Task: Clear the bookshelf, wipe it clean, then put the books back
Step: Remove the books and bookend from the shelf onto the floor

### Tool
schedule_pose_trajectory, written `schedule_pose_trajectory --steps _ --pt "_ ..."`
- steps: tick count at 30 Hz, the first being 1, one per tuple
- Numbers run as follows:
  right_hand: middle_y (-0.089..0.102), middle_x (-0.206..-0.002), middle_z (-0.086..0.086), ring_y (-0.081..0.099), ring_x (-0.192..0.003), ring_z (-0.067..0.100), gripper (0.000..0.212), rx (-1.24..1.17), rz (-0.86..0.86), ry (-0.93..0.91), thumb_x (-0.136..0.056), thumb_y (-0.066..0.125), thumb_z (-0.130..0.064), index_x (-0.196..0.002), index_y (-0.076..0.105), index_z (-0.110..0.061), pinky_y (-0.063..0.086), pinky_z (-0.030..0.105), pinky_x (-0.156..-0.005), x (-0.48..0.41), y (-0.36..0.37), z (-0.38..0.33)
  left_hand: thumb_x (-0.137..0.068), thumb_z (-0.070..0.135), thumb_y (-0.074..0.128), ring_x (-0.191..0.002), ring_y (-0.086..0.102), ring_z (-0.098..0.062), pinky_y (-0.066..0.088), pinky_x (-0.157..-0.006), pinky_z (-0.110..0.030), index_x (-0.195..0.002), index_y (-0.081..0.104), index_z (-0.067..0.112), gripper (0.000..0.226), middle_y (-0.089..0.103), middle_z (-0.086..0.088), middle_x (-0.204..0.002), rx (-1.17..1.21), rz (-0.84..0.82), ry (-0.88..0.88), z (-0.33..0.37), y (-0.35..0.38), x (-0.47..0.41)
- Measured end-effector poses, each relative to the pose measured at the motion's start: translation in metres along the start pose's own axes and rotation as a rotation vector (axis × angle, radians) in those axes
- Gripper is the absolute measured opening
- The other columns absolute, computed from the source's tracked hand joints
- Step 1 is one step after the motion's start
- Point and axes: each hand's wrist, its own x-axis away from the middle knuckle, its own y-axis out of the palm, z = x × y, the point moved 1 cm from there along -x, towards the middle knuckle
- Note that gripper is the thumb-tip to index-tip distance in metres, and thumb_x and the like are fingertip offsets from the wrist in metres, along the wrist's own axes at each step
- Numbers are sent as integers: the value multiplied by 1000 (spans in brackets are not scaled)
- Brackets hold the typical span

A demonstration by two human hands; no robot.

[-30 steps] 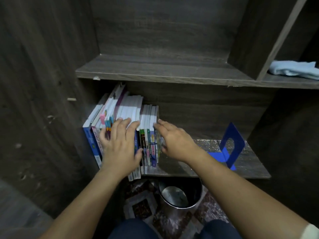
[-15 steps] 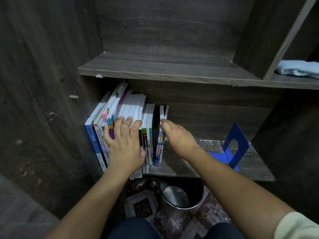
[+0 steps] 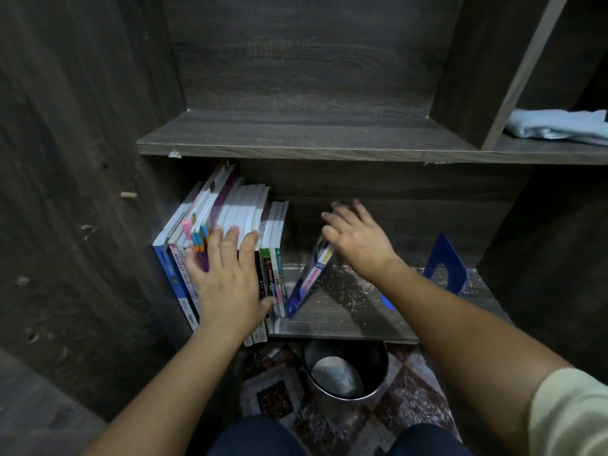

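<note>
A row of books (image 3: 230,225) stands at the left end of the lower shelf (image 3: 345,324), leaning against the side wall. My left hand (image 3: 227,274) lies flat with straight fingers on their spines and top edges. One thin book (image 3: 311,278) tilts to the right, away from the row, its foot still beside the others. My right hand (image 3: 355,238) is over that book's top edge with fingers spread; the palm hides the contact. A light blue cloth (image 3: 559,126) lies on the upper shelf at the far right.
A blue metal bookend (image 3: 444,264) stands at the right end of the dusty lower shelf. The upper shelf board (image 3: 296,139) is bare. Below the shelf a black waste bin (image 3: 345,370) sits on a patterned rug (image 3: 279,390). Dark wood walls close in left and right.
My right hand has moved right and tipped the outermost thin book away from the row. My left hand has stayed pressed on the other books.
</note>
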Motion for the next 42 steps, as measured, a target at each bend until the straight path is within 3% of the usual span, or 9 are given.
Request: schedule_pose_trajectory --steps 4,8,11,14,18,22,27,36,42 --pt "70 -98 14 67 -100 33 22 -101 225 151 -81 46 -11 -88 66 -6 50 47 -93 38 -17 24 -47 79 72 -142 -17 -43 -17 -107 -61 -152 -3 9 147 -7 -16 -158 -18 10 -41 29 -17 12" --pt "66 -94 10 65 -80 32 27 -252 281 348 -68 77 -11 -92 64 -7 54 35 -55 78 -50 39 -56 58 83 -141 27 -34 24 -110 -51 -148 29 8 118 30 -16 -153 108 100 249 73 -21 20" --pt "66 -95 7 65 -76 31 38 -327 250 414 -64 83 -12 -97 64 -9 54 37 -55 111 -73 50 -58 35 88 -109 61 -28 48 -87 -41 -132 51 10 86 62 -11 -121 204 69 307 89 -26 10" --pt "66 -96 4 65 -79 27 35 -389 146 503 -69 82 -17 -99 64 -13 54 40 -64 146 -96 58 -61 20 84 -67 62 -27 46 -58 -34 -96 62 13 42 64 -4 -77 197 25 388 104 -39 1" --pt "60 -93 -2 60 -82 21 32 -215 -93 659 -75 77 -35 -96 58 -21 48 35 -65 191 -121 57 -81 25 69 -83 61 -32 50 -68 -40 -99 55 14 26 64 -7 -90 269 -101 537 142 -50 10" --pt "63 -91 -1 62 -80 23 29 -10 -237 653 -79 71 -31 -101 56 -20 32 30 -59 238 -132 41 -74 19 70 -82 63 -35 49 -69 -39 -93 55 16 24 66 -8 -89 308 -126 743 200 -64 35" --pt "64 -100 2 65 -87 28 29 -1 -511 760 -85 65 -29 -110 52 -20 32 31 -58 306 -133 52 -81 15 60 -90 62 -33 51 -73 -42 -98 51 20 20 65 -5 -95 284 -202 940 279 -72 78" --pt "65 -108 9 63 -94 32 41 -267 -763 816 -91 55 -34 -129 42 -26 51 36 -71 451 -128 55 -89 25 61 -96 60 -23 37 -67 -30 -102 52 23 16 62 0 -104 327 -532 1175 383 -57 170" --pt "63 -106 9 54 -81 27 34 -571 -879 982 -96 51 -31 -129 47 -24 43 33 -65 529 -99 48 -86 15 60 -100 60 -27 37 -71 -30 -97 54 24 16 62 -4 -108 327 -680 1272 438 -27 221"
